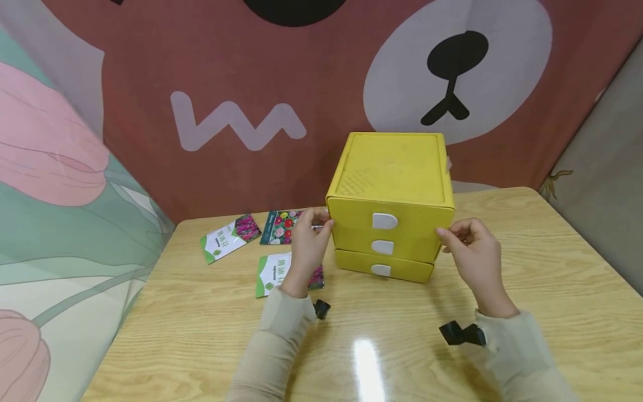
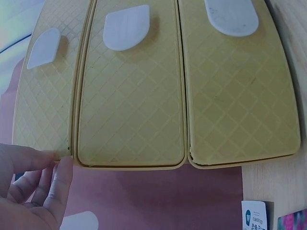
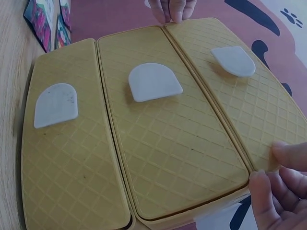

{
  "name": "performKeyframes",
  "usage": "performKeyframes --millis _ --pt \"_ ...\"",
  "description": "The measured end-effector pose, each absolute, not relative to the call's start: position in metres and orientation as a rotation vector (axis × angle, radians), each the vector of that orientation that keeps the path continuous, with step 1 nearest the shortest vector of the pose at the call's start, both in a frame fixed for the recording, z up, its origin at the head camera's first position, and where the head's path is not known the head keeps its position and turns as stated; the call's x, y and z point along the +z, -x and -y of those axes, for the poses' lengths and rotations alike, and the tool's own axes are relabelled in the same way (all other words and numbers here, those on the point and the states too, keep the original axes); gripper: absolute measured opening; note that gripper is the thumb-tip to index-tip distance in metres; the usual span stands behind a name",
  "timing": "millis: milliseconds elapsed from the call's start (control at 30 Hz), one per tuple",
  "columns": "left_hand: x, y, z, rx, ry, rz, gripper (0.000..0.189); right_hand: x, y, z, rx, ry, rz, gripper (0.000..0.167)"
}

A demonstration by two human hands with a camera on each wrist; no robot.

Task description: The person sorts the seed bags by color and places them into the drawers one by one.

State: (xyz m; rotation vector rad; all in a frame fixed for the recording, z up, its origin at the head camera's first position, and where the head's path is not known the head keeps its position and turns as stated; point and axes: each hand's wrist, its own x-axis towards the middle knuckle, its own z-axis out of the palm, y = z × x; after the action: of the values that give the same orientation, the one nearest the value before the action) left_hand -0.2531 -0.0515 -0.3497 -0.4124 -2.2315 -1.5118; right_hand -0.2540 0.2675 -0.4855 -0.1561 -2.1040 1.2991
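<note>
A yellow three-drawer box (image 1: pixel 392 167) stands upright at the back of the table, its drawer fronts facing me. Each front has a waffle pattern and one rounded white tab. My left hand (image 1: pixel 308 240) pinches the left edge of the box at the top drawer (image 2: pixel 43 96), near the seam below it. Across from it, my right hand (image 1: pixel 474 254) holds the right edge at about the same height, its thumb on the top drawer's front (image 3: pixel 240 91). The bottom drawer (image 1: pixel 351 261) sits slightly askew under the upper part. Most of the left fingers' tips are hidden behind the edge.
Three flower seed packets lie left of the box: a white and green one (image 1: pixel 221 243), a dark one (image 1: pixel 273 231) behind my left hand, and another white and green one (image 1: pixel 271 273) partly under my left wrist. A printed cloth wall (image 1: pixel 241 178) rises right behind the table (image 1: pixel 201 346).
</note>
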Motion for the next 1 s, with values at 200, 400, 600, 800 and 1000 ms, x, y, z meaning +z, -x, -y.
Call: performKeyframes --millis 200,400,600,800,1000 --pt "-0.35 0.254 0.049 -1.51 0.417 2.211 0.007 -0.485 0.255 -0.266 1.297 0.147 2.073 0.028" --pt "-0.351 0.254 0.048 -1.538 0.418 2.202 0.006 -0.485 0.254 -0.262 1.299 0.14 2.073 0.027" --pt "-0.355 0.252 0.048 -1.533 0.417 2.227 0.007 -0.486 0.239 -0.246 1.227 0.12 2.137 0.022" --pt "-0.36 0.252 0.051 -1.525 0.423 2.235 0.004 -0.418 0.192 -0.2 1.256 0.04 2.171 0.018" --pt "-0.363 0.25 0.054 -1.501 0.449 2.27 0.006 -0.376 0.167 -0.17 1.214 0.005 2.273 0.018"
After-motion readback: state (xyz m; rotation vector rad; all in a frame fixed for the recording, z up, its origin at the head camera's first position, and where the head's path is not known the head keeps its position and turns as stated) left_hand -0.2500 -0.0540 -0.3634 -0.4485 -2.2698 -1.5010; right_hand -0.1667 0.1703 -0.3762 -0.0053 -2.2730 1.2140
